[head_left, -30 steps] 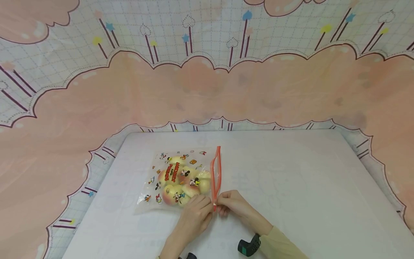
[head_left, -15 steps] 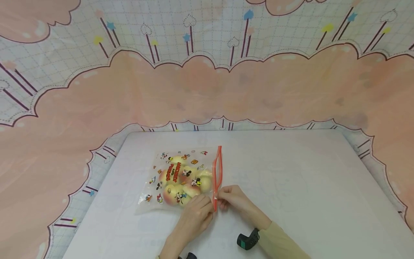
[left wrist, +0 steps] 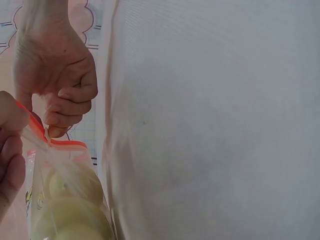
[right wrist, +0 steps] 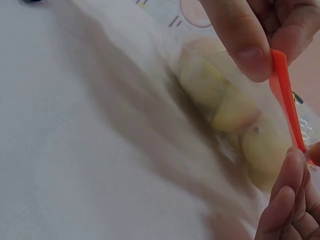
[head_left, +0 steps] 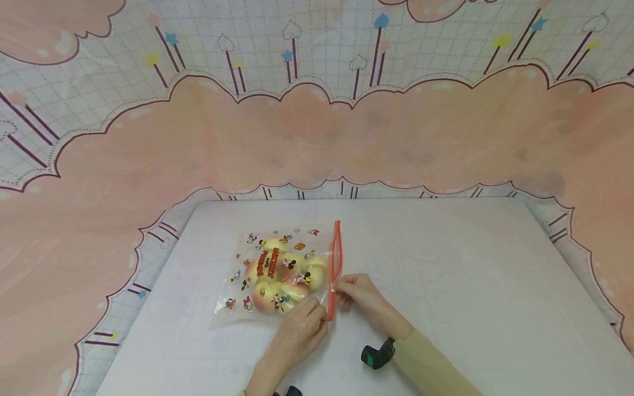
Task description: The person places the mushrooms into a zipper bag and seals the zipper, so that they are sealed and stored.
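A clear zip bag (head_left: 233,297) printed with cartoon figures lies on the white table, its red zipper strip (head_left: 338,234) to the right. Through the plastic show several yellow-pink peaches (head_left: 267,294). My left hand (head_left: 301,329) pinches the near end of the strip between thumb and finger, seen closely in the right wrist view. Farther along, the right hand (head_left: 365,297) pinches the small pale slider (left wrist: 47,134). Beyond the slider the two red edges stand apart; on the near side they lie together.
The white table (head_left: 446,264) stretches away to the right and left of the bag. Behind it hangs a patterned pink cloth (head_left: 396,143). A black wrist camera (head_left: 377,353) sits by the right sleeve (head_left: 431,363).
The right hand has slid away from me along the zipper with the slider. The closed near stretch is longer and the gap beyond narrower. My left hand has stayed at the near end.
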